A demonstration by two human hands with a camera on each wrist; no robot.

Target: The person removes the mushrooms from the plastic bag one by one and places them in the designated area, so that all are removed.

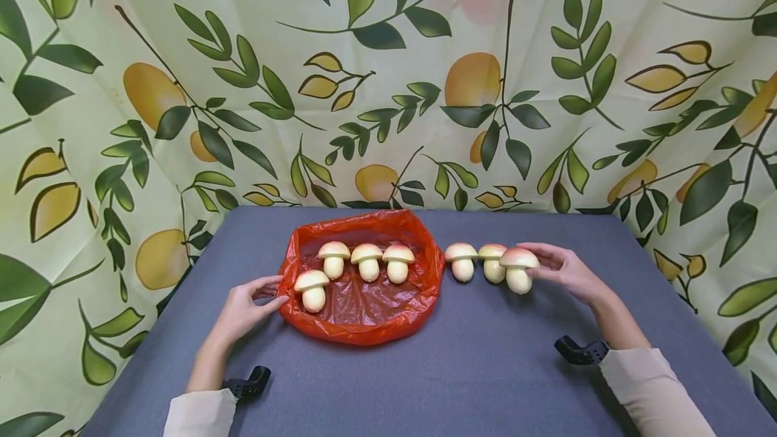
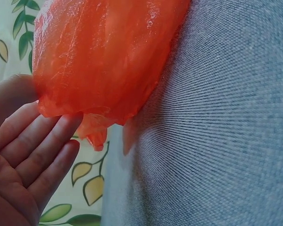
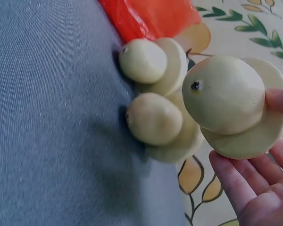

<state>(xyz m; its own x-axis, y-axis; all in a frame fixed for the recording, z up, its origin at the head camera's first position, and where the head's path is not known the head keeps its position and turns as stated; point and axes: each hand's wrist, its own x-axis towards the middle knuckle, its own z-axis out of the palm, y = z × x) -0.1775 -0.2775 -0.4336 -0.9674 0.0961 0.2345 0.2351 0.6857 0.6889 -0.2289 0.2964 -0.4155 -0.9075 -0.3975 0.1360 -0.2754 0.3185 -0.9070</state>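
My right hand [image 1: 564,270] holds a toy mushroom [image 1: 519,270] with a pinkish cap and pale stem, thumb and fingers around the cap. In the right wrist view the held mushroom [image 3: 226,99] is raised off the cloth, the dark spot on its stem end showing. Two more mushrooms [image 1: 461,263] stand just left of it, beside the bag. At the left, my left hand [image 1: 245,309] pinches the rim of an open red plastic bag [image 1: 364,334] between thumb and fingers. Inside the bag are several mushrooms [image 1: 397,263], three in a row at the back and one [image 1: 311,290] nearer the left rim.
A grey-blue cloth [image 1: 425,390] covers the table. Behind it hangs a pale curtain [image 1: 400,120] printed with leaves and yellow fruit. Black wrist devices [image 1: 581,351] are strapped on both arms.
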